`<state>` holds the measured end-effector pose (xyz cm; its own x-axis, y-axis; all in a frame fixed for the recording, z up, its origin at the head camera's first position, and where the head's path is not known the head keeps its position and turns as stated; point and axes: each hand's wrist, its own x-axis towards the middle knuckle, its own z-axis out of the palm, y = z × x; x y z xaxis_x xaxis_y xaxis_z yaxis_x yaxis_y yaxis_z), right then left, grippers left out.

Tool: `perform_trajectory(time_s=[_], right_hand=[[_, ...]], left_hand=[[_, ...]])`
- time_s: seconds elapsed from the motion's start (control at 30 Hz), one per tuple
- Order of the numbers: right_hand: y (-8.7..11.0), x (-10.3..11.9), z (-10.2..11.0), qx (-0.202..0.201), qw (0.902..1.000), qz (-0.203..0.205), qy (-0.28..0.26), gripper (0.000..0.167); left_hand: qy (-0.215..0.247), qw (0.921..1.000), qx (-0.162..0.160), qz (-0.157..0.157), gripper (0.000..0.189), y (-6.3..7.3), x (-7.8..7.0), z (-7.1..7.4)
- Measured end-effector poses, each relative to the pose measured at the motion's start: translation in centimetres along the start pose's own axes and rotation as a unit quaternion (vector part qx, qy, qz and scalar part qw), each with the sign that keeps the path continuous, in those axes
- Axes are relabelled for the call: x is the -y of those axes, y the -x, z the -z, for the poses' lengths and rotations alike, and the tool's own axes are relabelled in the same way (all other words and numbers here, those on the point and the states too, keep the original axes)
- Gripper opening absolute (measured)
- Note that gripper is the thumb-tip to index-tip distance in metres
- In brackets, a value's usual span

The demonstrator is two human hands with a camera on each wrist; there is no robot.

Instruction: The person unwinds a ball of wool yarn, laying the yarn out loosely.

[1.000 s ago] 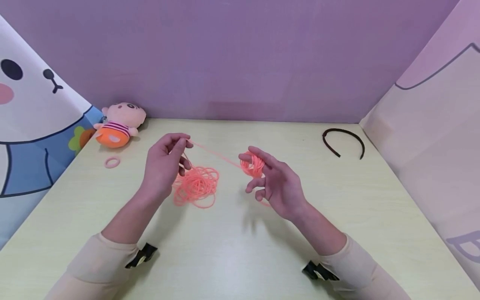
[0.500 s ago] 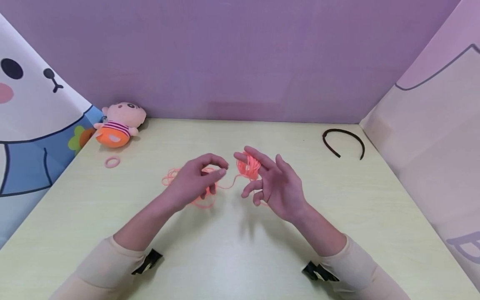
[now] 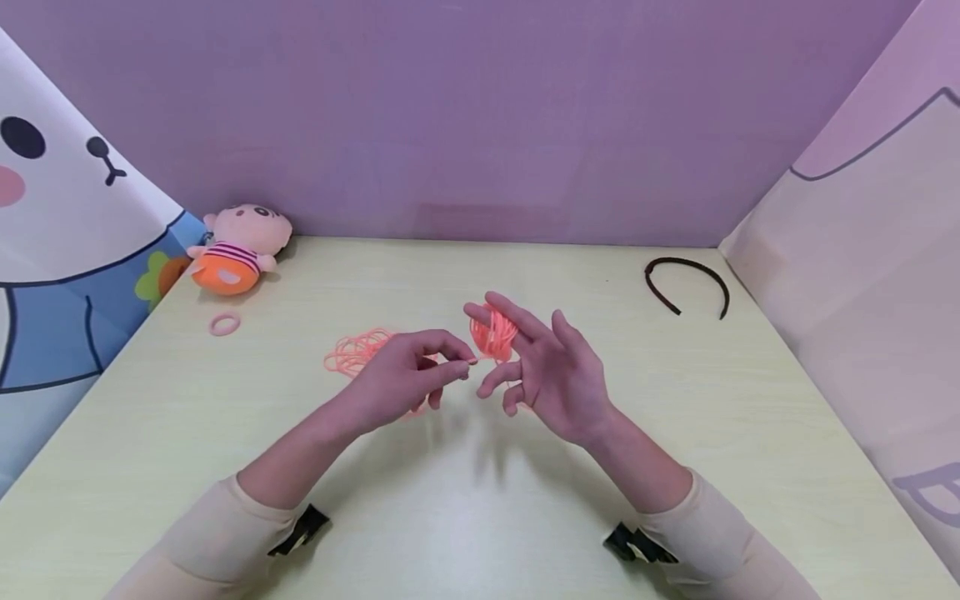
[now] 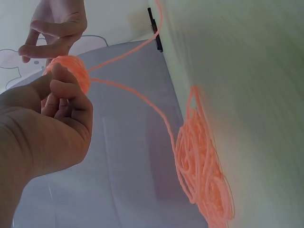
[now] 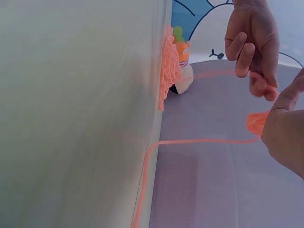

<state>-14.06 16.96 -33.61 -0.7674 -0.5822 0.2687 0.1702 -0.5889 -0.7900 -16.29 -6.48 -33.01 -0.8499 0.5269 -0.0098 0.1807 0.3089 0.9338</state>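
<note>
In the head view, coral-pink yarn is wound in a small coil [image 3: 493, 335] around the outstretched index and middle fingers of my right hand [image 3: 558, 379]. That palm faces up and left, with the thumb held away. My left hand [image 3: 397, 375] pinches a strand between thumb and index finger, right beside the coil. A loose yarn pile [image 3: 356, 350] lies on the table, partly hidden behind the left hand. From the coil, one strand runs down to the pile [image 4: 199, 166] in the left wrist view. Another strand [image 5: 204, 141] hangs toward the table in the right wrist view.
At the back left of the table [image 3: 480, 517] lies a plush doll [image 3: 236, 254] in orange and stripes, with a pink ring [image 3: 213, 325] in front of it. A dark headband [image 3: 686, 260] rests at the back right. A purple wall [image 3: 480, 125] closes off the back.
My left hand has come down and right from above the pile to the coil, and the taut strand between the hands has shortened. My right hand has shifted slightly, its thumb now raised.
</note>
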Motion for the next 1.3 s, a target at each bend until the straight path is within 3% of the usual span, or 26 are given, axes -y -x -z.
perform_trajectory(time_s=[0.53,1.0,1.3], right_hand=[[0.0,0.2,0.1,-0.065,0.9978,0.001,-0.008,0.045],[0.0,0.0,-0.5,-0.164,0.9852,0.013,0.047,0.036],[0.0,0.0,-0.5,-0.159,0.9851,0.006,0.066,0.034]], left_hand=[[-0.004,0.9930,-0.103,0.057,0.012,-0.6,0.5,2.5],[-0.002,0.9814,-0.183,0.057,0.018,-0.6,0.4,4.1],[0.039,0.9736,-0.221,0.040,0.019,-0.4,-0.2,4.2]])
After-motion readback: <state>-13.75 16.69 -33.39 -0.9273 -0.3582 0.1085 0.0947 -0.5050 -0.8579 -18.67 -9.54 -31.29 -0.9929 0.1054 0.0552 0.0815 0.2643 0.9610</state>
